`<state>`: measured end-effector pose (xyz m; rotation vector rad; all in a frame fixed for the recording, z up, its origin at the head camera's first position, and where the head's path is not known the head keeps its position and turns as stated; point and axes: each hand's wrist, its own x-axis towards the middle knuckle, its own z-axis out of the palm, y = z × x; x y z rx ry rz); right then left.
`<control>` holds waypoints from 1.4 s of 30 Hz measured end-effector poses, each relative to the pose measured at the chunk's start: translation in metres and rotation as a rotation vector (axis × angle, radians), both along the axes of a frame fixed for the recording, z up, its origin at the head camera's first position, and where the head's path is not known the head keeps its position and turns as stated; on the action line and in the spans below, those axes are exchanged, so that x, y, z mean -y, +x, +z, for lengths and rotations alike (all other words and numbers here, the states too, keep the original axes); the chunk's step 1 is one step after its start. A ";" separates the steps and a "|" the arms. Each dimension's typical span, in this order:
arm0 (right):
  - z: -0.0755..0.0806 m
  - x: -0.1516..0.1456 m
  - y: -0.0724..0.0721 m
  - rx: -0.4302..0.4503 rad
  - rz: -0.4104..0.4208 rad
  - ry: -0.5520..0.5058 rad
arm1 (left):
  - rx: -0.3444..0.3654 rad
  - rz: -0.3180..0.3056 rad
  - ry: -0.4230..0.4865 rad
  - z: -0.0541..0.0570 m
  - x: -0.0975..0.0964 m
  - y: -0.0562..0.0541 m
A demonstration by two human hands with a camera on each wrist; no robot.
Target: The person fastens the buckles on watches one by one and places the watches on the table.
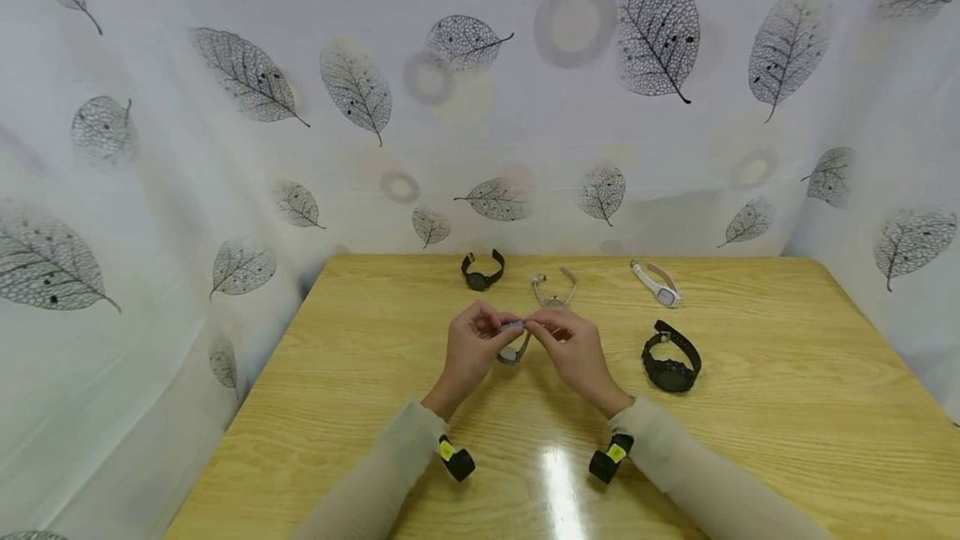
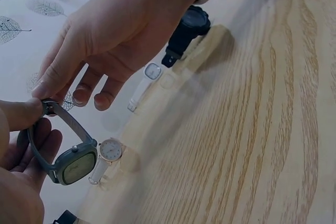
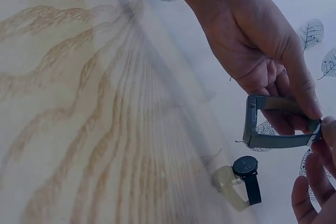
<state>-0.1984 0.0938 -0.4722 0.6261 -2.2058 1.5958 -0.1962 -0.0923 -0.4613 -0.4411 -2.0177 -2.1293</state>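
Working the watch strap (image 3: 283, 141), apparently its fastening | my left fingers (image 1: 491, 316), right fingers (image 1: 552, 320) both pinched closed on it | likely needs steady alignment next

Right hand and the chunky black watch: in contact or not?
Apart. The head view shows it: a strip of bare tabletop separates the right hand from the chunky black watch.
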 end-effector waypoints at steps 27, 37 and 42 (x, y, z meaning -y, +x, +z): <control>0.024 0.010 0.020 0.010 0.098 -0.044 | 0.244 0.086 0.366 0.020 0.001 -0.007; -0.005 0.009 0.001 0.150 0.157 -0.206 | 0.235 0.031 0.320 0.017 0.003 -0.007; 0.000 0.003 0.000 0.246 0.213 -0.269 | 0.140 -0.058 0.125 0.013 0.010 -0.005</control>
